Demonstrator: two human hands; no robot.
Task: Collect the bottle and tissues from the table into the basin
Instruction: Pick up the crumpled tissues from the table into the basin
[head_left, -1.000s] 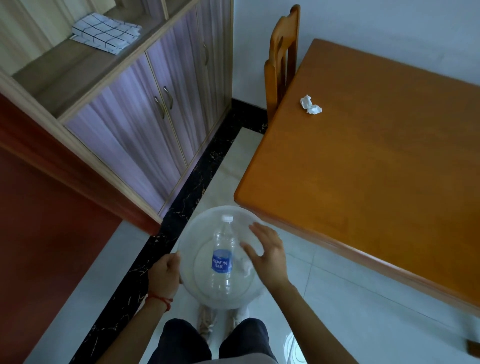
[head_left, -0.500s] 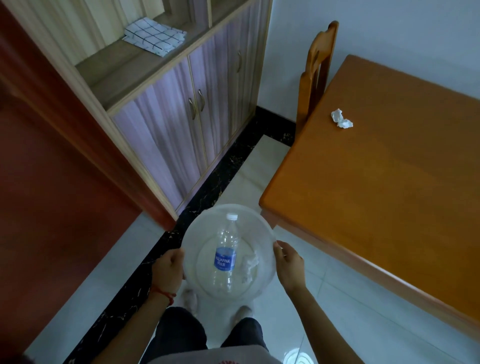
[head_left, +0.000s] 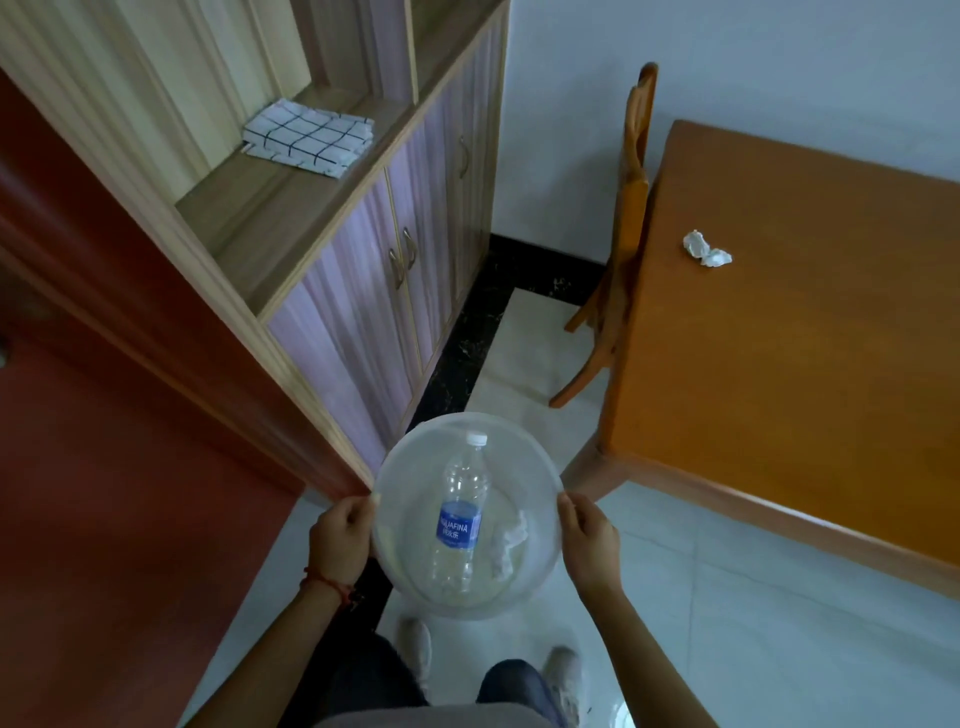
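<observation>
Bottle (head_left: 460, 512) and one crumpled tissue (head_left: 508, 543) already lie inside the clear basin (head_left: 395, 467), which the person holds out in front of the body, above the tiled floor (head_left: 727, 597) and just off the near corner of the wooden table (head_left: 805, 389). The left hand (head_left: 340, 540) has its fingers curled closed on the basin's left rim, and the right hand (head_left: 589, 540) grips the right rim in the same way. Two more tissue wads (head_left: 706, 249) sit on the tabletop, well apart from the basin, near the chair (head_left: 628, 208).

The step in hand looks like carrying the basin toward those remaining tissues. To do it well, I would keep the basin level with both hands on opposite rims so the light bottle does not roll, bring it close beside the wads, and free only one hand once the other holds it steady or the basin rests on the table.

The bottle lies on its side, long axis running away from the person, white cap (head_left: 476, 439) pointing to the far rim and base toward the body; it seems empty, though the blur makes that uncertain. The tissue lies just right of its label.
</observation>
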